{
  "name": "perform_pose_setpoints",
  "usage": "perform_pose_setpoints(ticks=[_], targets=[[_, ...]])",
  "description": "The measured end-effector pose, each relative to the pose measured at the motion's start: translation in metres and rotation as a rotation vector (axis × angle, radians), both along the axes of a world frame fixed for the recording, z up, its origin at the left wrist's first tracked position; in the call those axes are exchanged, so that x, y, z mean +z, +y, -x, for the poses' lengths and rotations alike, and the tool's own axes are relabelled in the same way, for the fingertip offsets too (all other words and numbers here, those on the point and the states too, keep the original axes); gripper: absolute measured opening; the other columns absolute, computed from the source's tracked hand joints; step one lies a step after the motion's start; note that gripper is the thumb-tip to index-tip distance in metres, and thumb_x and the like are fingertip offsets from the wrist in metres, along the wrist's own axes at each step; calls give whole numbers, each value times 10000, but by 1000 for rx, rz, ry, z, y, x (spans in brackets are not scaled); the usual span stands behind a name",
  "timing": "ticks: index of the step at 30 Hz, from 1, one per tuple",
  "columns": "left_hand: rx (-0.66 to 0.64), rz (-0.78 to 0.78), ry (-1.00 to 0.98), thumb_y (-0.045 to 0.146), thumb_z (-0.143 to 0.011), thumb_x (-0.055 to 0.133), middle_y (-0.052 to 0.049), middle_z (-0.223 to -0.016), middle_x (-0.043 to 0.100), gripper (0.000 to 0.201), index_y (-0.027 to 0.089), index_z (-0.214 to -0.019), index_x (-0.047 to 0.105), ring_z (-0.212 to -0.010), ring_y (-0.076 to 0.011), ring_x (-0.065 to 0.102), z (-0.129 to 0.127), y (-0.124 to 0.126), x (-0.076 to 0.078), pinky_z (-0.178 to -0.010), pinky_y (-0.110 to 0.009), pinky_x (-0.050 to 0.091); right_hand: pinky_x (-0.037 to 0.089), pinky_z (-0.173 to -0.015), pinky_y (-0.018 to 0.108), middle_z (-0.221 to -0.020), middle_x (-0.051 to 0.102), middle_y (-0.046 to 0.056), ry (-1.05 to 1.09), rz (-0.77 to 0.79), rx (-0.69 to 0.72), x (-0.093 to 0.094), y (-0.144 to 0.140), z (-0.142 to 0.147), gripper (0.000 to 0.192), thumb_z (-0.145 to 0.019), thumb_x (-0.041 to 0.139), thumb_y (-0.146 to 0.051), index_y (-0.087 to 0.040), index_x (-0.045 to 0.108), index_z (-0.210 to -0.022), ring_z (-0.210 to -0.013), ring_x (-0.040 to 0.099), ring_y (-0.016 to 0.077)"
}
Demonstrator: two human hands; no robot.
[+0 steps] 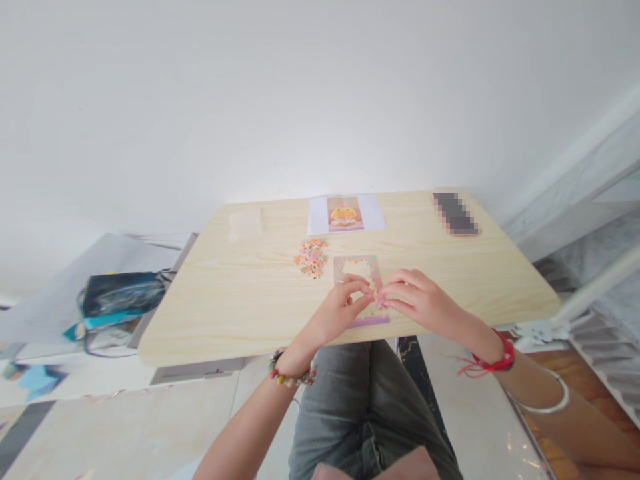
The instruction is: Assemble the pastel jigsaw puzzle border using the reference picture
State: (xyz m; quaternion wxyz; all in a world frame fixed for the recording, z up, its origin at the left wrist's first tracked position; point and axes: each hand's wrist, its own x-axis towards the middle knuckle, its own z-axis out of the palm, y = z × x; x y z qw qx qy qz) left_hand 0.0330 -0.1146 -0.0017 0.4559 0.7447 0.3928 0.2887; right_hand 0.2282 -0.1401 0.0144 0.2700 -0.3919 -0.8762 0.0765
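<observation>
both hands pinch tiny piece: left hand (345, 303), right hand (415, 300), over puzzle frame (358, 270); loose pieces (311, 257) beside.

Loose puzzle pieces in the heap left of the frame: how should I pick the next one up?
Take one from the near edge of the heap of loose pieces, coming from above with fingertips. The pieces lie flat and scattered on the table, so a stray one at the rim probably lifts clean. The left hand is nearer; the right hand meets it fingertip to fingertip over the puzzle frame.
</observation>
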Motion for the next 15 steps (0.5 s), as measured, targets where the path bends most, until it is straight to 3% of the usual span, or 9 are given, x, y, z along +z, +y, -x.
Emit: perform_pose_setpoints(ticks=[6, 10, 15], targets=[[90, -299, 181, 171, -815, 541, -75, -996, 523, 111, 184, -867, 638, -983, -194, 516, -12, -14, -22, -898, -373, 433, 433, -736, 313, -840, 593, 58, -89, 45, -51, -28, -5, -10, 172, -886, 474, -229, -172, 630, -842, -778, 553, 156], [87, -423, 336, 159, -809, 546, -84, -1057, 497, 127, 197, -895, 632, -1022, -221, 489, -19, -22, -33, -894, -416, 440, 438, -725, 310, -811, 590, 51, -91, 113, -74, -44, -8, -15, 147, -870, 500, -221, -173, 622, -804, -770, 556, 159], [96, -478, 413, 131, -817, 521, -85, -1057, 494, 128, 190, -849, 630, -1023, -231, 479, -23, -23, -35, -887, -441, 446, 437, -710, 295, -804, 595, 44, -78, 135, -95, -50, -12, -12, 118, -852, 534, -216, -177, 626, -789, -751, 556, 151]])
